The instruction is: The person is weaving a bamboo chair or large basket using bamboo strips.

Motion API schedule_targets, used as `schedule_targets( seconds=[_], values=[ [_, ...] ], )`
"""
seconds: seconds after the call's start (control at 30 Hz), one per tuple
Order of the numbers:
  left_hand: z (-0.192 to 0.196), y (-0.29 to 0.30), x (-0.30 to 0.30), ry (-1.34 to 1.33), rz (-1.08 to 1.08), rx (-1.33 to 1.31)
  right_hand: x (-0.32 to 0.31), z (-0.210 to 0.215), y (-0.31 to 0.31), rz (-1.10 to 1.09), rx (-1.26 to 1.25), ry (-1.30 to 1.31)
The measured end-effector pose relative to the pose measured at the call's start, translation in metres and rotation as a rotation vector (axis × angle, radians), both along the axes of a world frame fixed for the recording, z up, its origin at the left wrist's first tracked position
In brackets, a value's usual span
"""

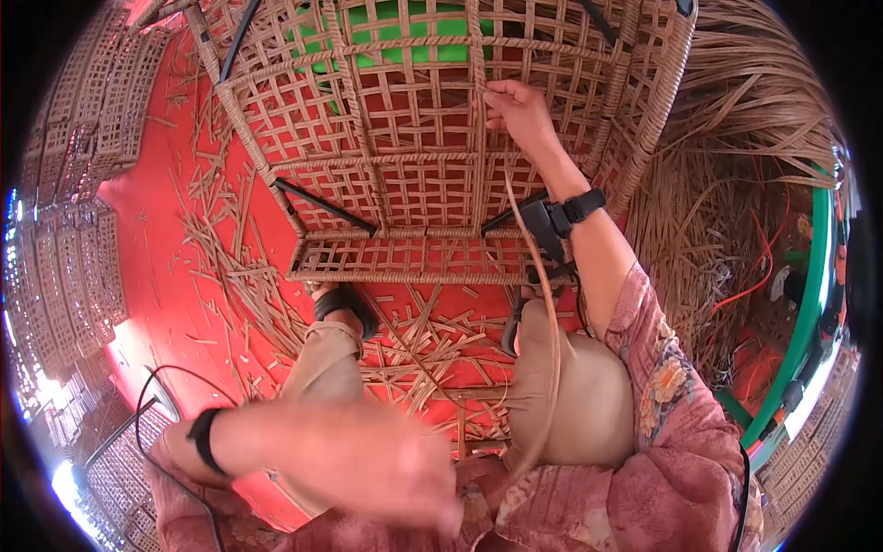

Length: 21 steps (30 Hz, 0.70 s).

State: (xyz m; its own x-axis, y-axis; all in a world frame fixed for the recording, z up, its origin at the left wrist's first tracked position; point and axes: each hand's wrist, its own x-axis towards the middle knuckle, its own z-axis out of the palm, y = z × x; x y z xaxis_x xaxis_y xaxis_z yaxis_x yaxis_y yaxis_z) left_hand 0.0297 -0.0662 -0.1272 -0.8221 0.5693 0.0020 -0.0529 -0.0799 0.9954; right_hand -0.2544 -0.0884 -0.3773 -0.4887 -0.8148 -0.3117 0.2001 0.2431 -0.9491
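Note:
A brown woven rack (423,166) of open latticework stands in front of me, its ribs and rim wrapped in the same plant strands and dark metal bars showing at its corners. My right hand (522,115) reaches to its upper middle, with thumb and fingers closed around an upright wrapped rib. One long flat strand (552,340) hangs from the lattice just below this hand and curves down over my right knee to my lap. Close to my body, my left hand (395,460) is smeared by motion over my lap; its fingers cannot be made out.
Cut strand scraps (432,340) litter the red floor (166,239). Woven panels (69,267) are stacked along the left. A thick bundle of long dried strands (763,83) lies at right, beside a green tube (814,285) and a thin red cord (759,276). Something bright green (395,32) shows through the rack.

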Motion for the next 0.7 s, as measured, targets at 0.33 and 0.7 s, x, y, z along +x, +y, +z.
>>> schedule_targets(
  seconds=[0.33, 0.7],
  values=[
    [-0.241, -0.135, -0.130, -0.290, 1.204, -0.635, 0.012, -0.008, 0.006, -0.235, 0.088, -0.564],
    [-0.242, -0.135, -0.164, -0.334, 1.000, -0.387, -0.001, -0.021, 0.001, -0.156, 0.265, -0.666]
  ],
)
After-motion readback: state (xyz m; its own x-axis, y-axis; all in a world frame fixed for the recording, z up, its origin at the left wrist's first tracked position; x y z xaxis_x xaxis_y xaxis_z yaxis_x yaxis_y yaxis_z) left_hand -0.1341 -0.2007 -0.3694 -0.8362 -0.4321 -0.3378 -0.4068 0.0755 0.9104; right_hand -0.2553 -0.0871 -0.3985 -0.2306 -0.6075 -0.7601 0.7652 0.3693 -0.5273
